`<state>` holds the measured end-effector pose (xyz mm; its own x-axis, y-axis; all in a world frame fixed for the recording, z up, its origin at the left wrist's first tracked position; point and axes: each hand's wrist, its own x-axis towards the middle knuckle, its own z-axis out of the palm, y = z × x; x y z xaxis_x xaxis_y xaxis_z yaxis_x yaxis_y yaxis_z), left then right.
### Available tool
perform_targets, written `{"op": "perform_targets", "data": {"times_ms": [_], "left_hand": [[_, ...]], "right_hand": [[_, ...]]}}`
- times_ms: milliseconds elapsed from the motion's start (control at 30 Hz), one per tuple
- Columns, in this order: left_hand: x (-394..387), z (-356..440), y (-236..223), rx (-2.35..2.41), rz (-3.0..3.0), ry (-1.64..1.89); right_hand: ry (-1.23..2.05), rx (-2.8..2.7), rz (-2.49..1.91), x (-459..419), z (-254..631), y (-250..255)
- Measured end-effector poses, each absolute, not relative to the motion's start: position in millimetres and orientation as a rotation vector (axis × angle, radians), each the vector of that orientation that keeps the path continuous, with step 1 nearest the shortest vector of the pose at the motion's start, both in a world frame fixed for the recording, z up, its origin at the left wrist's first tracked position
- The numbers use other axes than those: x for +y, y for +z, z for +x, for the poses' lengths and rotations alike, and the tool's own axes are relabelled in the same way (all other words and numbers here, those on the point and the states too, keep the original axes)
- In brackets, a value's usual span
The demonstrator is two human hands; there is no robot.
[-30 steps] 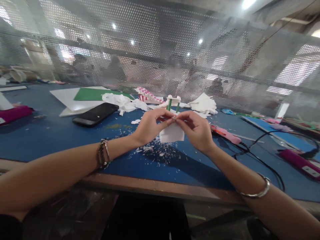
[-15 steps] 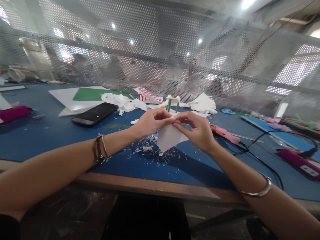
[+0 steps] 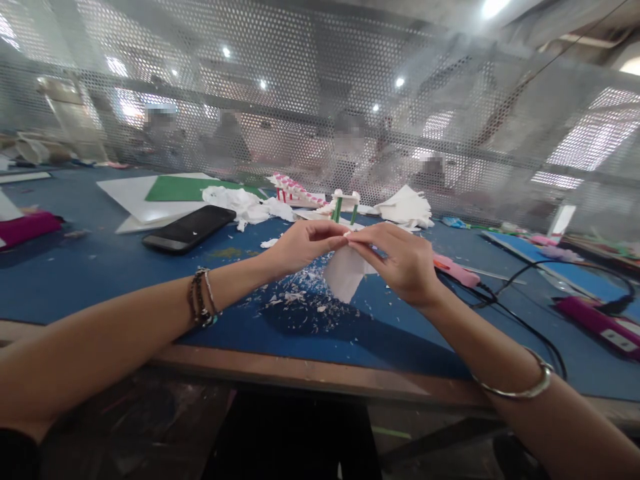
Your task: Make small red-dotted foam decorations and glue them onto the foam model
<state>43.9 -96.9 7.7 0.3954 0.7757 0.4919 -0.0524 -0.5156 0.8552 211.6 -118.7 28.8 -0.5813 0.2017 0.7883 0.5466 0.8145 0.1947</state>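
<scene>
A thin white sheet, paper or tissue (image 3: 345, 275), hangs below my fingertips over the table. My left hand (image 3: 309, 245) pinches its upper edge between thumb and fingers. Right beside it, the thumb and fingers of my right hand (image 3: 400, 257) also pinch the sheet's top, with the fingertips of both hands meeting. Beneath lie many small white paper scraps (image 3: 295, 297). Just beyond my hands stands a small model with green posts and a white top (image 3: 346, 200). Behind it is a pink and white stepped model (image 3: 297, 190).
A black phone (image 3: 190, 229), crumpled white tissue (image 3: 245, 205) and a green sheet (image 3: 185, 189) lie left. To the right are a stack of white tissue (image 3: 406, 207), a pink glue gun (image 3: 456, 270) with its cord, and a purple power strip (image 3: 600, 327). A perforated screen (image 3: 280, 67) borders the back.
My right hand has shifted slightly right and its fingers have drawn closer together. The hanging white sheet has turned and looks narrower. My left hand has barely moved.
</scene>
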Motion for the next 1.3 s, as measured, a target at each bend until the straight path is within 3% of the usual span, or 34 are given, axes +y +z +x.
{"op": "perform_targets", "data": {"times_ms": [267, 533, 700, 1033, 1300], "left_hand": [[-99, 47, 8, 0.616, 1.693, 1.198], [-98, 44, 8, 0.645, 1.666, 1.190], [-95, 43, 7, 0.641, 1.664, 1.177], [-88, 41, 2, 0.681, 1.841, 1.178], [-90, 43, 4, 0.705, 1.883, 1.179]], "right_hand": [[-0.514, -2.227, -0.556, -117, 213, 31], [0.061, -2.208, -0.719, -115, 211, 27], [0.200, -2.144, -0.736, -114, 210, 24], [-0.337, -2.303, -0.735, -115, 215, 33], [-0.387, -2.365, -0.776, -109, 218, 32]]}}
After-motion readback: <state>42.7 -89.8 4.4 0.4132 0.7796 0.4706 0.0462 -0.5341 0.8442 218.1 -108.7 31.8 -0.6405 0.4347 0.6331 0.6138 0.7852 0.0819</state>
